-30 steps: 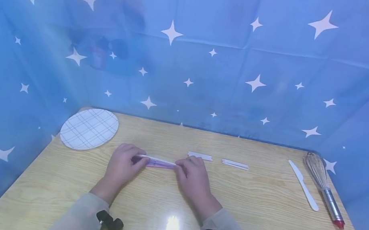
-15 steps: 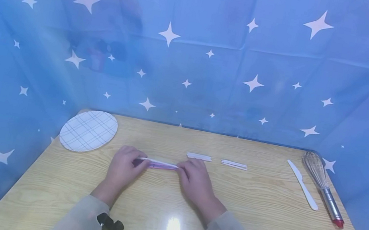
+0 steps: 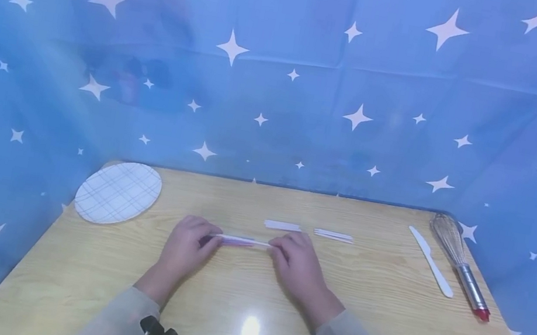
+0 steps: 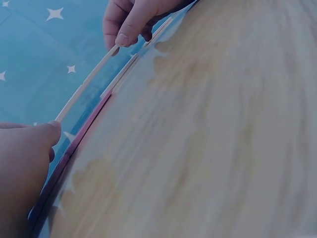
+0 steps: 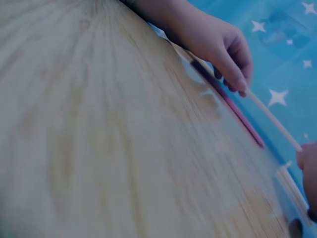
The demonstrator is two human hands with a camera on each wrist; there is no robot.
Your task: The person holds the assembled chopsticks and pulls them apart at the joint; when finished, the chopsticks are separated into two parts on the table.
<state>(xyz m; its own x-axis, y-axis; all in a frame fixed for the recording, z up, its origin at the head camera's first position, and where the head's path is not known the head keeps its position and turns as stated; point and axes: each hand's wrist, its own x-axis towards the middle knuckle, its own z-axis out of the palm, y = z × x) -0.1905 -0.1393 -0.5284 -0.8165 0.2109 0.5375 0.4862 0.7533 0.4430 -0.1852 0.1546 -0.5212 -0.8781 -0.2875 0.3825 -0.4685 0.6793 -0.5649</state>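
Observation:
In the head view, my left hand (image 3: 186, 245) and right hand (image 3: 302, 268) pinch opposite ends of a thin white stick (image 3: 247, 240) between thumb and fingers. The stick stretches level above the table; a small step shows along its length in the left wrist view (image 4: 81, 87). Its ends are hidden by the fingertips. Just below it lies a narrow pink and dark purple strip (image 5: 237, 114), apart from the stick; what it is I cannot tell. Behind my right hand lie two small groups of white sticks, one on the left (image 3: 282, 225) and one on the right (image 3: 333, 236).
At the back left of the wooden table (image 3: 224, 302) lies a white plate (image 3: 119, 193) with a checked line pattern. On the right are a white knife (image 3: 431, 263) and a whisk (image 3: 460, 265) with a red end. A blue starred cloth (image 3: 281, 92) surrounds the table.
Both hands have shifted right over the table, and the gap between them has widened a little. More of the white stick shows between them. The head view has swung slightly right.

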